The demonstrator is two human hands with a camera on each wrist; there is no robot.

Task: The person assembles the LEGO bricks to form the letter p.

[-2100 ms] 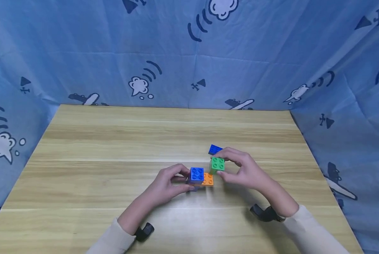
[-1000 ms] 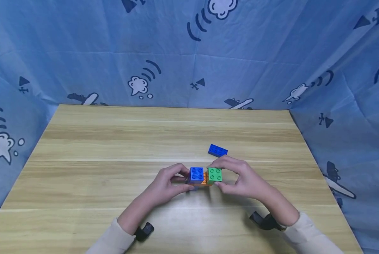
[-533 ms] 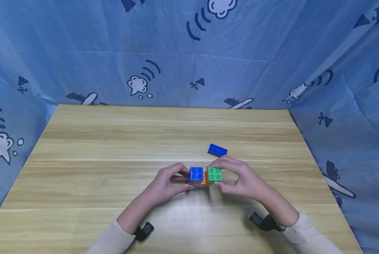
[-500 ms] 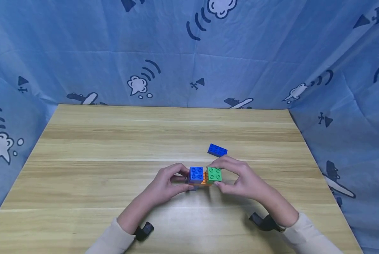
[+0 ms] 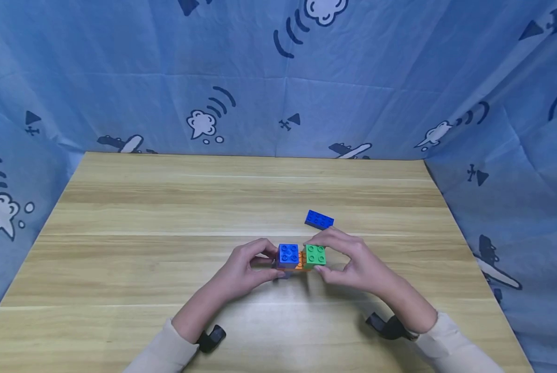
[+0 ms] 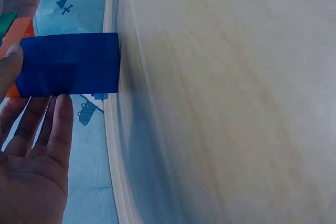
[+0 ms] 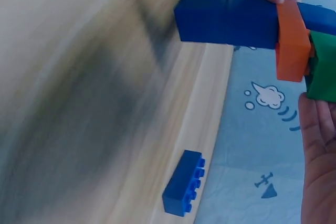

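A toy building-brick stack stands on the table: blue bricks (image 6: pixel 68 64) below, an orange brick (image 7: pixel 292 43) laid across them, a square blue brick (image 5: pixel 288 255) on its left end. My left hand (image 5: pixel 243 269) pinches this stack near the orange brick, thumb in front and fingers behind. On the orange brick's right end sits a green brick (image 5: pixel 315 255), pinched between thumb and fingers of my right hand (image 5: pixel 353 259). In the right wrist view, orange studs show beside the green brick (image 7: pixel 324 66); whether it is pressed fully down I cannot tell.
A loose blue brick (image 5: pixel 319 219), studs up, lies on the wooden table (image 5: pixel 166 207) just beyond my right fingers. Blue patterned cloth (image 5: pixel 259 62) hangs behind the table and along both sides. Dark straps (image 5: pixel 212 339) are on my wrists.
My right hand has brought the green brick toward me and slightly left onto the orange brick's right end. Over the last second both hands have stayed almost still.
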